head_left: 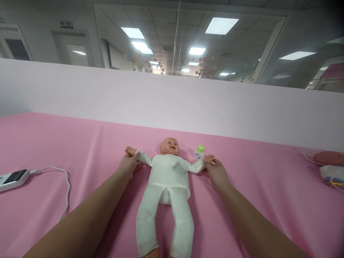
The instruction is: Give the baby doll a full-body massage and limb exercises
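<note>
A baby doll (168, 172) with a white cloth body lies on its back on the pink sheet (107, 143), head toward the white wall. Its arms are stretched out to both sides. My left hand (129, 165) grips the doll's arm on the left near the wrist, thumb on top. On the other side, my right hand (215, 173) pinches the doll's other arm at the wrist. Just behind that wrist stands a small clear bottle (199, 153) with a green cap. The doll's feet are mostly cut off by the lower edge of the view.
A white handheld device (13, 180) with a screen and a white cable (67, 175) lies at the left. At the far right is part of another doll-like object (329, 157) with cloth and thin tubes. A low white wall (161, 96) borders the back, below glass.
</note>
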Demonstrator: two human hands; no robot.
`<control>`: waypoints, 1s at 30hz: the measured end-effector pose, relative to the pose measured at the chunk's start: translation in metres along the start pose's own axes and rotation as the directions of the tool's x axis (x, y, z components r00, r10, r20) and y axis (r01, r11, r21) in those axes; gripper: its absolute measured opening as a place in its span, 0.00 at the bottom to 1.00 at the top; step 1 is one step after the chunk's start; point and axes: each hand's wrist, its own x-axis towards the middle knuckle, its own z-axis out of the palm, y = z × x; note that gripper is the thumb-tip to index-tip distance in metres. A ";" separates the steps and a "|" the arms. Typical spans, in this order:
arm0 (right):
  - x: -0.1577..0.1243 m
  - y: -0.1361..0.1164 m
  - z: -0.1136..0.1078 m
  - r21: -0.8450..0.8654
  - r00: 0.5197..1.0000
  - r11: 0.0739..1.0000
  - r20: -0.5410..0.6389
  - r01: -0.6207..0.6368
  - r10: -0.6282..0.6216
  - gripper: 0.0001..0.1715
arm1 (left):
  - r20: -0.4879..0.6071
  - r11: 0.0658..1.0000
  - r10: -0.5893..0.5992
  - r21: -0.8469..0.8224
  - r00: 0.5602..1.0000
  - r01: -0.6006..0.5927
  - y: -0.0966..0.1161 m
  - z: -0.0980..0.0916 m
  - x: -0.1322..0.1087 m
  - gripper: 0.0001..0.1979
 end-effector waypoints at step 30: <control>-0.042 -0.030 0.018 -0.346 0.921 0.857 0.219 0.381 -0.321 0.25 | 0.403 0.712 0.483 0.335 0.777 -0.617 0.008 0.009 -0.046 0.10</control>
